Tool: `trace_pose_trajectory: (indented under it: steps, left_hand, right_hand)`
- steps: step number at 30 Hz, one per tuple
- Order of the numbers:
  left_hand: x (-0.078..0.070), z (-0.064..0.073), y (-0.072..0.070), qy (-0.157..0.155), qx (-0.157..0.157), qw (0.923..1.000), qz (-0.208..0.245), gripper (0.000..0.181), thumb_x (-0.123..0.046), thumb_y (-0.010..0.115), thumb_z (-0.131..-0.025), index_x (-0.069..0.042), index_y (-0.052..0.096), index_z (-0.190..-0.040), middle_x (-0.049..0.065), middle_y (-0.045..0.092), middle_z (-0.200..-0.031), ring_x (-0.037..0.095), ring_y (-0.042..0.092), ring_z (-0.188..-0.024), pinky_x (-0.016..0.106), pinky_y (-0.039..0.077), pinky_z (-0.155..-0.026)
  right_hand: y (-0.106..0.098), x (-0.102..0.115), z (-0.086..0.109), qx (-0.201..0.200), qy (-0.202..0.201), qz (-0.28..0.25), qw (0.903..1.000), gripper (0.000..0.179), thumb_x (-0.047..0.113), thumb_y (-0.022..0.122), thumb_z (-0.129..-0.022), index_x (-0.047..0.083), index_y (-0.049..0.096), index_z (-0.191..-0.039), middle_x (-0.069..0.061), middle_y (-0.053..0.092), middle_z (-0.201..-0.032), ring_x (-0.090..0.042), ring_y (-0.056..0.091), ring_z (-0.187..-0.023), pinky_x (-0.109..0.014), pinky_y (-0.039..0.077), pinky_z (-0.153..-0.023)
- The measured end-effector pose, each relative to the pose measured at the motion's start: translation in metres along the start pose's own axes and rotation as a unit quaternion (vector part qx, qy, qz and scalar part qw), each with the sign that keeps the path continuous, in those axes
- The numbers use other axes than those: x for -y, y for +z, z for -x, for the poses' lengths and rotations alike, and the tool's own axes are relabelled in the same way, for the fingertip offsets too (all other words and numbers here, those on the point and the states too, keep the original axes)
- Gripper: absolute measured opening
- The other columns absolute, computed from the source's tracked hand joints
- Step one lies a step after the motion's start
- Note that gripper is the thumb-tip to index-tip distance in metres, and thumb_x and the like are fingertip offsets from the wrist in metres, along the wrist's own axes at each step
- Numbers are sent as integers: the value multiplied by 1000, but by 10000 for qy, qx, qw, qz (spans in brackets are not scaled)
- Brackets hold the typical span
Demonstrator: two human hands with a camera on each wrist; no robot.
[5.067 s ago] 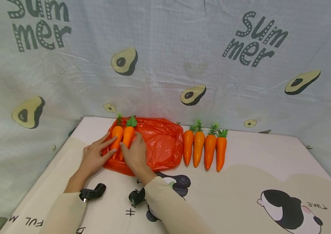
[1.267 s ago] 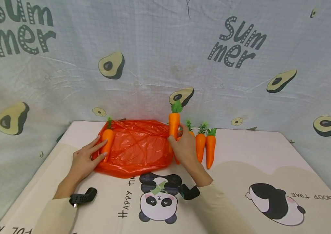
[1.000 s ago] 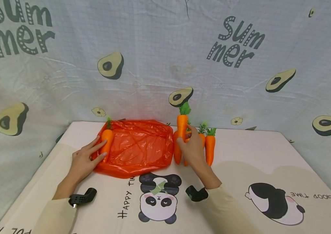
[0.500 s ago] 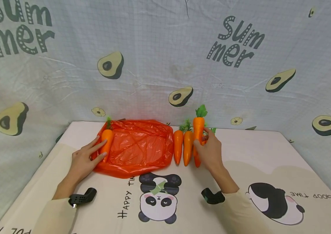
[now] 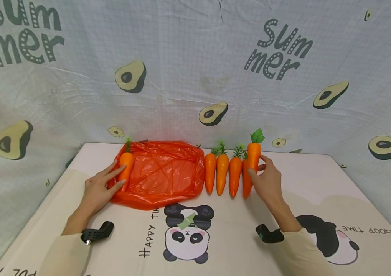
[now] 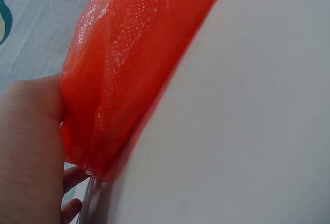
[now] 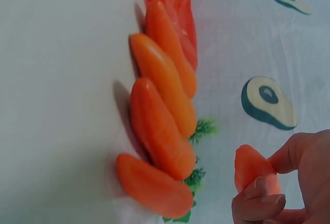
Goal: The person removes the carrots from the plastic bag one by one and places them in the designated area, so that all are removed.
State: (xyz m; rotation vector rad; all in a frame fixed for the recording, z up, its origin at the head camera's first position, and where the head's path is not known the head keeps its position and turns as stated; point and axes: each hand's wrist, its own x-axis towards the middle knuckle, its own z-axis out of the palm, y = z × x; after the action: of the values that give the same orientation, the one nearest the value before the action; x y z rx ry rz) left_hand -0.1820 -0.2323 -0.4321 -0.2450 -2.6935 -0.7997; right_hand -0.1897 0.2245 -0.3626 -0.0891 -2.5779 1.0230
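Note:
My right hand (image 5: 267,180) pinches a carrot (image 5: 254,153) with a broad green leaf top, held upright between thumb and fingers. This carrot overlaps the rightmost of several carrots (image 5: 235,176) lined up side by side, tips toward me. At left, an open red plastic bag (image 5: 164,172) lies spread out with one carrot (image 5: 126,168) inside its left edge. My left hand (image 5: 98,188) holds that edge, index finger and thumb reaching over the carrot. In the left wrist view the bag's side (image 6: 124,69) covers part of the thumb, and fingertips show below it.
The table (image 5: 236,253) bears panda prints and lettering. Behind it hangs a pale cloth (image 5: 181,50) printed with avocados. A black wrist device (image 5: 98,232) sits on the left forearm, another black device (image 5: 269,234) on the right.
The right hand has taken a leafy carrot out of the bag and carried it rightward along the row to its right end. The left hand has stayed at the bag's left edge.

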Motion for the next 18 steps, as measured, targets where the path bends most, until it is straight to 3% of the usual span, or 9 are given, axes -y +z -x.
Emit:
trace_pose_trajectory:
  steps: [18]
  left_hand:
    - [-1,-1,-1,15,-11,10000,2,56,-30,64,-91,-5,49,-139,23,31,-149,49,31,-129,63,20,-94]
  right_hand:
    - [-9,-38,-4,271,247,334,9988,60,18,55,-89,-11,36,-138,-23,58,-98,-27,53,-68,-29,46,-54]
